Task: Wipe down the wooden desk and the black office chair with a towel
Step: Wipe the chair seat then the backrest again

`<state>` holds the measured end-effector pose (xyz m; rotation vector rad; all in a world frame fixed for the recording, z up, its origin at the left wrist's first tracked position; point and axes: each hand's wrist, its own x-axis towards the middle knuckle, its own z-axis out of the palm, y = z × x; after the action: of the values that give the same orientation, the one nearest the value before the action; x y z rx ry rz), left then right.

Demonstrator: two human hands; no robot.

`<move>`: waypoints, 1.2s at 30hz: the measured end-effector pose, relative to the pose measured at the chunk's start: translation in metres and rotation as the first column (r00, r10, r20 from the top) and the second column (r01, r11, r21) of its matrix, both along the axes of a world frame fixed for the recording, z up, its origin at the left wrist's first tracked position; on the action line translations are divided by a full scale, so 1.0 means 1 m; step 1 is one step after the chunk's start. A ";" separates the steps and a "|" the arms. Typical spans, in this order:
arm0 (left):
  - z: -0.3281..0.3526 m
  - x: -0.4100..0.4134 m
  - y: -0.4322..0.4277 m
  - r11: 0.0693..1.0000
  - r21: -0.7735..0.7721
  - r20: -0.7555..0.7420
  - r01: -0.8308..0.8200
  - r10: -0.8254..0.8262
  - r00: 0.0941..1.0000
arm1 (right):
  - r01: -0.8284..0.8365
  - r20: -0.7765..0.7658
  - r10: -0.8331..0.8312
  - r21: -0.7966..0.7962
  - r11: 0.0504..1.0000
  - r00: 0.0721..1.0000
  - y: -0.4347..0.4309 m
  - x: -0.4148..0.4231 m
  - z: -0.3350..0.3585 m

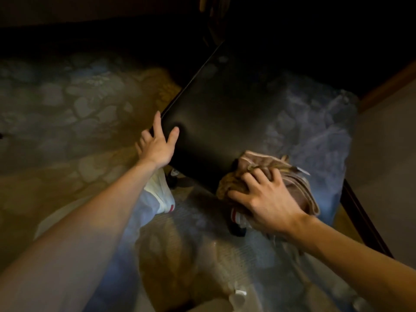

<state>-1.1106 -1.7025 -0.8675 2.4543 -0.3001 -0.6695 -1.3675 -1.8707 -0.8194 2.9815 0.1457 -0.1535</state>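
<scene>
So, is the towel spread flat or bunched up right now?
Bunched up: the towel shows thick folds and layered edges under the right hand, at the black chair edge.

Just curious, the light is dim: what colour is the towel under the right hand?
The towel is beige to light brown; the head view shows it.

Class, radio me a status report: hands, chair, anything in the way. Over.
Left hand open, bracing corner of black padded office chair. Right hand grips crumpled beige towel against chair's near edge. Nothing seen in the way.
</scene>
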 end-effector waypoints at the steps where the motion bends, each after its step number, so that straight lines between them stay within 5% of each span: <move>1: -0.004 -0.002 0.002 1.000 -0.005 -0.006 0.002 -0.003 1.000 | 0.013 0.026 -0.014 0.026 1.000 1.000 -0.003 0.002 0.005; 7: -0.011 -0.004 0.001 0.999 -0.020 0.017 -0.039 0.039 0.999 | 0.126 0.225 -0.145 0.095 0.987 0.963 -0.002 0.084 0.027; 12: -0.012 -0.008 0.001 0.999 -0.025 0.050 -0.038 0.039 0.998 | 0.011 0.040 -0.012 0.010 1.000 0.999 0.033 0.127 0.001; 19: -0.010 -0.012 0.004 0.998 -0.058 0.041 0.011 -0.008 0.999 | -0.305 -0.138 0.300 -0.023 0.952 0.944 0.010 0.037 -0.012; 24: -0.008 -0.012 0.008 0.994 -0.108 -0.020 -0.002 -0.001 1.000 | -0.159 -0.328 0.116 -0.109 0.981 0.938 0.031 -0.012 0.006; 27: -0.005 -0.011 0.013 0.978 -0.207 -0.142 -0.015 -0.014 0.990 | -0.045 -0.219 0.030 -0.062 0.997 0.975 0.049 0.000 0.019; 31: -0.008 -0.008 0.022 0.953 -0.296 -0.204 -0.063 0.001 0.979 | -0.104 -0.064 0.098 -0.106 0.989 0.993 0.086 0.056 0.005; 36: -0.010 -0.007 0.016 0.989 -0.148 -0.121 -0.021 0.003 0.993 | -0.149 -0.171 0.106 -0.263 0.953 0.980 0.097 0.096 -0.015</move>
<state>-1.1181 -1.6867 -0.8778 2.2621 -0.2775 -0.7594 -1.2717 -1.7740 -0.8346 2.6716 0.3089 -0.3592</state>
